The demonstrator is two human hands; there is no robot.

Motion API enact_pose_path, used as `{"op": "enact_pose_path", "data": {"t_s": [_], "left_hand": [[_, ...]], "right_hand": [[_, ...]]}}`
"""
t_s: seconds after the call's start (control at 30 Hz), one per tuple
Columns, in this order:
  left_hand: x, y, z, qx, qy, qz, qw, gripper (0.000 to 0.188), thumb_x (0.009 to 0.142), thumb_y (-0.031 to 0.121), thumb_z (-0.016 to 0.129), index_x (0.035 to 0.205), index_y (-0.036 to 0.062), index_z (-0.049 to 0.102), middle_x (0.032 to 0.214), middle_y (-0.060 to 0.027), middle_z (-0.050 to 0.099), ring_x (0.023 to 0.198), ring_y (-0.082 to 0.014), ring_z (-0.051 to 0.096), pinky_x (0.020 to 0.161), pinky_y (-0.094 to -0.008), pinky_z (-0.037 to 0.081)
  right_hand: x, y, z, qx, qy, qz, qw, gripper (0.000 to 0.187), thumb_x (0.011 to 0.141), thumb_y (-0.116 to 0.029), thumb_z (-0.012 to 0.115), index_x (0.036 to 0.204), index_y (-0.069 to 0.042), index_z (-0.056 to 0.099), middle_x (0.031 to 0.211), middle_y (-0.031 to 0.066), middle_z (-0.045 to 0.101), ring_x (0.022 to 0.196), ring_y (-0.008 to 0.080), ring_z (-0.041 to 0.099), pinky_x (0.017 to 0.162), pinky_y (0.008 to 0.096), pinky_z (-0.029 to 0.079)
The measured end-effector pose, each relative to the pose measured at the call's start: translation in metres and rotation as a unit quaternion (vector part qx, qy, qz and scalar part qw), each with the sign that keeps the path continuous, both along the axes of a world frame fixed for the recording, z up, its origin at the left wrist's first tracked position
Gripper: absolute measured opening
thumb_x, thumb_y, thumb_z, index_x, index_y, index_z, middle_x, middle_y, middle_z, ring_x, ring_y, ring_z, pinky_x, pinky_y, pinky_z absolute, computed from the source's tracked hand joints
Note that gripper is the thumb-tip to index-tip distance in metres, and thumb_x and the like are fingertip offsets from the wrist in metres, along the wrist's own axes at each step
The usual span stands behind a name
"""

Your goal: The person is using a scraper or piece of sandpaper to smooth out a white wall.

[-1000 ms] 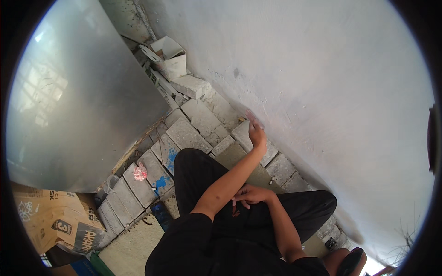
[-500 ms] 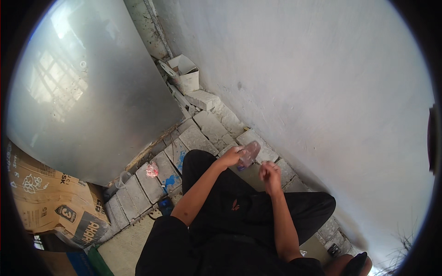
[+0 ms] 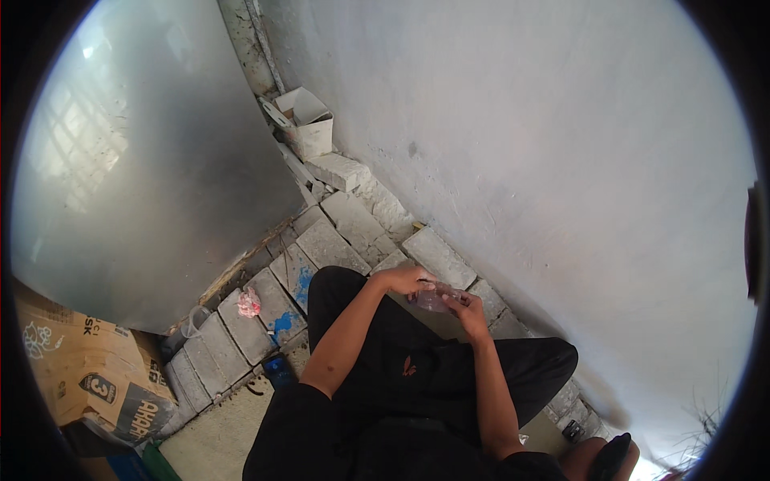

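Over my crossed legs, a see-through, faintly pinkish plastic container [image 3: 434, 300] is held between both hands, tilted on its side. My left hand [image 3: 407, 280] grips its left end, with fingers bent over the upper edge. At the other end my right hand [image 3: 470, 311] pinches the rim between thumb and fingers. Its exact kind is hard to make out, and the fingers hide parts of both ends.
Grey paving blocks [image 3: 330, 244] run below a white wall [image 3: 513, 144]. To the left lie a crumpled pink-and-white wad [image 3: 249, 303], blue paint stains and a dark blue object [image 3: 279, 370]. A cardboard box [image 3: 96, 361] stands by a metal panel [image 3: 160, 176]; a white bucket [image 3: 309, 132] sits in the corner.
My right hand has moved left and taken hold of the container, which my left hand held alone before. The container has turned from upright to lying more level. The view has shifted slightly.
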State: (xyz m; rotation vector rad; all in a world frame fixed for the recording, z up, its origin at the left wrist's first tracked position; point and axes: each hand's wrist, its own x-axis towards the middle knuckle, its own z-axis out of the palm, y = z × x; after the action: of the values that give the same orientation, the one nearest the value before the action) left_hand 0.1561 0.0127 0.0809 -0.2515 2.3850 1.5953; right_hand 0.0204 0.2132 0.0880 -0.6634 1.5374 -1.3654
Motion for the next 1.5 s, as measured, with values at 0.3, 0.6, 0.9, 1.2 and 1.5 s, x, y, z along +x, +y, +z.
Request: {"op": "enact_pose_path", "data": {"t_s": [0.3, 0.6, 0.9, 1.2, 1.5], "left_hand": [[0.004, -0.018, -0.003, -0.021, 0.060, -0.012, 0.998, 0.036, 0.097, 0.034, 0.058, 0.111, 0.0021, 0.065, 0.091, -0.0121, 0.069, 0.075, -0.0227, 0.066, 0.070, -0.0368, 0.051], [0.033, -0.087, 0.013, 0.184, 0.173, 0.579, 0.775, 0.019, 0.094, 0.021, 0.061, 0.103, 0.0036, 0.061, 0.087, -0.0088, 0.070, 0.074, -0.0176, 0.068, 0.066, -0.0300, 0.051], [0.023, -0.095, 0.006, 0.274, 0.197, 0.599, 0.727, 0.018, 0.094, 0.021, 0.061, 0.098, 0.0033, 0.060, 0.083, -0.0077, 0.069, 0.067, -0.0145, 0.066, 0.060, -0.0271, 0.048], [0.026, -0.097, 0.011, 0.286, 0.201, 0.609, 0.712, 0.017, 0.094, 0.020, 0.060, 0.098, 0.0031, 0.059, 0.084, -0.0083, 0.069, 0.067, -0.0147, 0.065, 0.062, -0.0277, 0.048], [0.025, -0.096, 0.016, 0.280, 0.188, 0.602, 0.724, 0.019, 0.094, 0.020, 0.058, 0.102, 0.0025, 0.059, 0.087, -0.0084, 0.068, 0.074, -0.0164, 0.067, 0.066, -0.0273, 0.049]], "right_hand": [[0.011, -0.021, 0.015, 0.080, -0.074, 0.049, 0.993, 0.030, 0.089, -0.012, 0.069, 0.115, 0.002, 0.067, 0.104, 0.0051, 0.070, 0.094, 0.0143, 0.065, 0.086, 0.0281, 0.050], [0.000, -0.134, -0.023, -0.077, 0.594, 0.094, 0.796, 0.030, 0.087, 0.003, 0.056, 0.115, -0.003, 0.063, 0.115, 0.0142, 0.066, 0.105, 0.0280, 0.065, 0.086, 0.0375, 0.055], [-0.047, -0.187, -0.066, 0.039, 0.668, 0.230, 0.707, 0.053, 0.083, 0.004, 0.047, 0.136, -0.004, 0.044, 0.145, 0.0138, 0.046, 0.126, 0.0318, 0.053, 0.099, 0.0403, 0.049], [-0.042, -0.168, -0.070, 0.037, 0.720, 0.217, 0.658, 0.051, 0.092, -0.005, 0.042, 0.143, -0.004, 0.038, 0.156, 0.0115, 0.030, 0.144, 0.0266, 0.030, 0.115, 0.0399, 0.034], [-0.048, -0.194, -0.056, 0.023, 0.713, 0.250, 0.655, 0.050, 0.091, -0.005, 0.044, 0.140, -0.003, 0.039, 0.156, 0.0136, 0.031, 0.142, 0.0279, 0.035, 0.113, 0.0393, 0.037]]}}
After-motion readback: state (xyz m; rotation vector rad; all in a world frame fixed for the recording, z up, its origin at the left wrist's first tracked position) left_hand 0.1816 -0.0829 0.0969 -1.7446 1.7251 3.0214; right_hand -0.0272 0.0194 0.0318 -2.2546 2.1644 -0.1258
